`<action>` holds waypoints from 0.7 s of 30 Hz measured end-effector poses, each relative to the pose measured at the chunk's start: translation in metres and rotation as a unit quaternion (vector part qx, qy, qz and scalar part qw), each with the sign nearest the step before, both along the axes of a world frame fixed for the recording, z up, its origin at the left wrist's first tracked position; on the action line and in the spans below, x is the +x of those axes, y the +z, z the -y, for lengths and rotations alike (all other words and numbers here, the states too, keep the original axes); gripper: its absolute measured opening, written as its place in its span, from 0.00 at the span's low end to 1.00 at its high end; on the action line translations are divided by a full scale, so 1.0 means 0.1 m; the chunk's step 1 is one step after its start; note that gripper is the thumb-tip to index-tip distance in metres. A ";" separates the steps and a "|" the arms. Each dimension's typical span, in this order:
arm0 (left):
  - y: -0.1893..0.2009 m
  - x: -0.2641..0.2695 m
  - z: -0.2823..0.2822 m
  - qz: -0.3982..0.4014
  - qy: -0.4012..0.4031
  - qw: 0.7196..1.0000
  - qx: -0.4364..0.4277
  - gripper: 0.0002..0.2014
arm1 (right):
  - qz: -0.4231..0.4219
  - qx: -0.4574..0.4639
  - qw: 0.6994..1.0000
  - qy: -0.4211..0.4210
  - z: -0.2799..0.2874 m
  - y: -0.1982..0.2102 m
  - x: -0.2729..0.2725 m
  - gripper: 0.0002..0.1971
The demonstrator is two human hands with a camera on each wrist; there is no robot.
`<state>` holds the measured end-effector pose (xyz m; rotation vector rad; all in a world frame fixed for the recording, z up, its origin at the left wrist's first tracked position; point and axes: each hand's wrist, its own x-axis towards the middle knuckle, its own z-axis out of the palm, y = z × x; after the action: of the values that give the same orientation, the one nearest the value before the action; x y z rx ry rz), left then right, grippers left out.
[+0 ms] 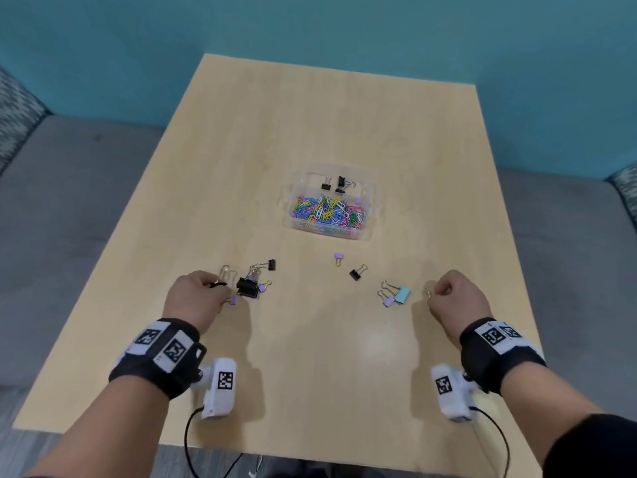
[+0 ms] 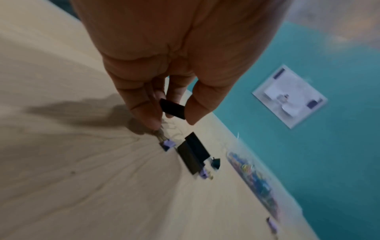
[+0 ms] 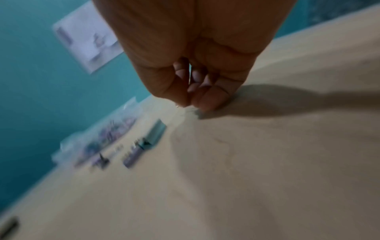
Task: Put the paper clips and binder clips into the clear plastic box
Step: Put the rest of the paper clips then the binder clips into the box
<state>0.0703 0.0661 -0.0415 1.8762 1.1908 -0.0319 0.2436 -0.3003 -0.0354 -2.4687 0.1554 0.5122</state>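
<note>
The clear plastic box [image 1: 370,205] stands mid-table, with several coloured paper clips [image 1: 325,212] and black binder clips [image 1: 341,182] in it. My left hand [image 1: 220,292] is at the near left; its thumb and fingers pinch a small black binder clip [image 2: 172,108]. A purple clip [image 2: 168,144] hangs at its lowest fingertip. Beside it lie a large black binder clip [image 1: 248,288], another black one [image 1: 271,264] and a wire paper clip [image 1: 224,272]. My right hand [image 1: 435,294] is curled at the near right and pinches a small wire clip [image 1: 428,293]. A light blue clip [image 1: 402,294] lies just left of it.
More loose clips lie between the hands and the box: a purple one [image 1: 339,257], a black one [image 1: 356,273], a purple one [image 1: 388,301]. The wooden table [image 1: 310,132] stands against a teal wall. Both wrist views are blurred.
</note>
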 end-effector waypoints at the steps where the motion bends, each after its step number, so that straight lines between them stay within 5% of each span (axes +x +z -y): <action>1: -0.02 -0.03 -0.02 0.032 0.043 0.998 -0.043 0.07 | -0.021 0.095 0.992 -0.076 0.00 -0.01 0.00 0.07; 4: 0.02 -0.07 -0.02 0.140 0.164 0.957 -0.193 0.07 | -0.121 0.393 0.868 -0.278 -0.01 0.03 -0.01 0.12; 6: 0.07 -0.05 0.04 0.178 0.190 0.932 -0.253 0.08 | -0.161 0.466 0.810 -0.317 -0.02 0.05 -0.02 0.14; 7: 0.09 -0.03 0.07 0.176 0.185 0.933 -0.256 0.08 | -0.172 0.472 0.804 -0.317 -0.04 0.05 -0.02 0.15; 10: 0.06 0.04 0.12 0.128 0.140 0.965 -0.181 0.07 | -0.183 0.415 0.851 -0.265 -0.12 0.07 -0.01 0.11; 12: 0.06 0.10 0.16 0.059 0.076 0.993 -0.074 0.05 | -0.139 0.270 0.944 -0.130 -0.20 0.09 -0.02 0.05; 14: 0.11 0.17 0.24 -0.021 -0.008 0.999 0.042 0.15 | -0.074 0.053 0.995 0.051 -0.25 0.09 -0.05 0.14; 16: 0.16 0.23 0.33 -0.077 -0.073 0.988 0.112 0.22 | -0.043 -0.088 0.978 0.182 -0.30 0.08 -0.06 0.21; 21: 0.11 0.33 0.42 -0.150 -0.169 0.956 0.189 0.22 | -0.013 -0.137 0.960 0.245 -0.37 0.06 0.00 0.17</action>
<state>0.1030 0.0245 -0.0309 2.4683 1.1142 -0.3046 0.2431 -0.2635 -0.0293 -2.7750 -0.4142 0.7725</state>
